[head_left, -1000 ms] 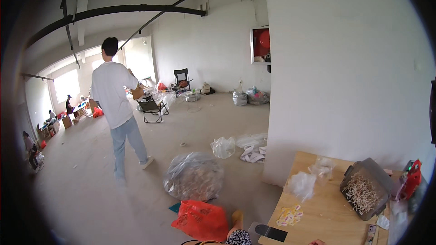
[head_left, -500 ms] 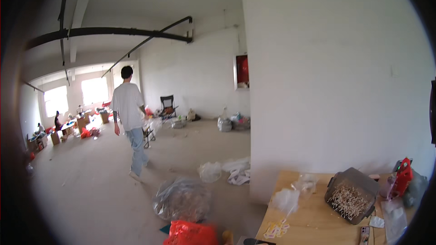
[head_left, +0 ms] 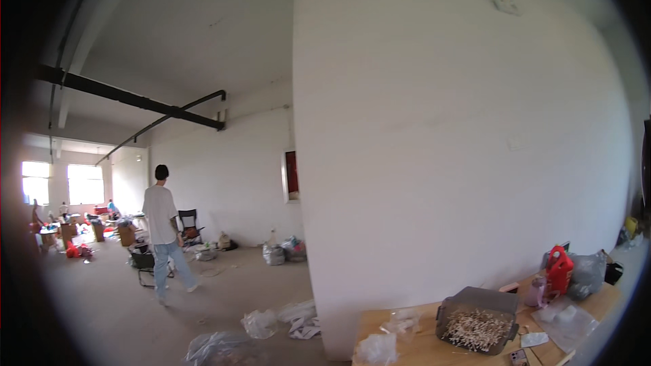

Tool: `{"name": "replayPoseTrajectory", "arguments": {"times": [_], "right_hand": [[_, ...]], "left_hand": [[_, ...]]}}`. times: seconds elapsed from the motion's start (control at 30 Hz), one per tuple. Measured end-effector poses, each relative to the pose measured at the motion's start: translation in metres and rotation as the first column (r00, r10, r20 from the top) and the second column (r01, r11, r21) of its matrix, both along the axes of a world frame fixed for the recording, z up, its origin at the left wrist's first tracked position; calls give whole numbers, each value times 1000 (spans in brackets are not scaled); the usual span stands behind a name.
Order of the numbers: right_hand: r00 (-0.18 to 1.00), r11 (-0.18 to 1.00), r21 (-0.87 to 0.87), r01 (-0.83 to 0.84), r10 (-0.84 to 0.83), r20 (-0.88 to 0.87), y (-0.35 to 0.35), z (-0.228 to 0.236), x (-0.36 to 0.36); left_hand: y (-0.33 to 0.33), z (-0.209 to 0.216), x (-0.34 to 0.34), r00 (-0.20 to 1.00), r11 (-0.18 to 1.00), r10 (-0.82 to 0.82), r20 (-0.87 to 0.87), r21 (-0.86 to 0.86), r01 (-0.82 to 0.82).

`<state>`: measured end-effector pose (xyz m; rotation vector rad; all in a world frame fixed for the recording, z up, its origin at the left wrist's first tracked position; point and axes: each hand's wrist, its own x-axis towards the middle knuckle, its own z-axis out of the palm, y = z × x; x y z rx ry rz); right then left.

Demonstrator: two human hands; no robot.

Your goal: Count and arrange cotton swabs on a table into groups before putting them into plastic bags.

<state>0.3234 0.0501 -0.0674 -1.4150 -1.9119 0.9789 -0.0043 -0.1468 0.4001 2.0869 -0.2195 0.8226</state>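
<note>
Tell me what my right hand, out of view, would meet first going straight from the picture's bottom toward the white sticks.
Probably the gray plastic bin holding them, at its near rim; depth is unclear.

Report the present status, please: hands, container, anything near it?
Hands: both out of view. Grey container: on wooden table, holding thin sticks. Clear plastic bag to its left.

The person wearing the camera holds their head up, aimed out ahead rather than steeply down. The left hand and the right hand are both out of sight, wrists and forearms along with them, so I can't tell whether the arms are bent or straight, or the fingers curled or spread.
</note>
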Motion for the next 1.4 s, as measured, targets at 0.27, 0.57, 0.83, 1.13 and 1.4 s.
{"name": "replayPoseTrajectory", "arguments": {"times": [0.27, 0.57, 0.83, 1.13, 1.4], "right_hand": [[985, 971, -181, 159, -169, -42, -14, 77, 15], [915, 915, -48, 402, -400, 48, -22, 43, 112], [886, 893, 4, 449, -446, 126, -34, 66, 83], [947, 952, -84, 293, -301, -110, 33, 54, -1], [940, 941, -30, 338, -336, 52, 62, 37, -46]], "left_hand": [[6, 13, 13, 988, 989, 150, -21, -2, -150], [74, -167, -44, 44, 346, 896, -442, 634, -692], [49, -319, -81, 28, 602, 602, -798, 431, -672], [140, -282, -59, 187, 539, 422, -887, 80, -838], [209, -323, -13, 234, 541, 532, -814, 114, -833]]}}
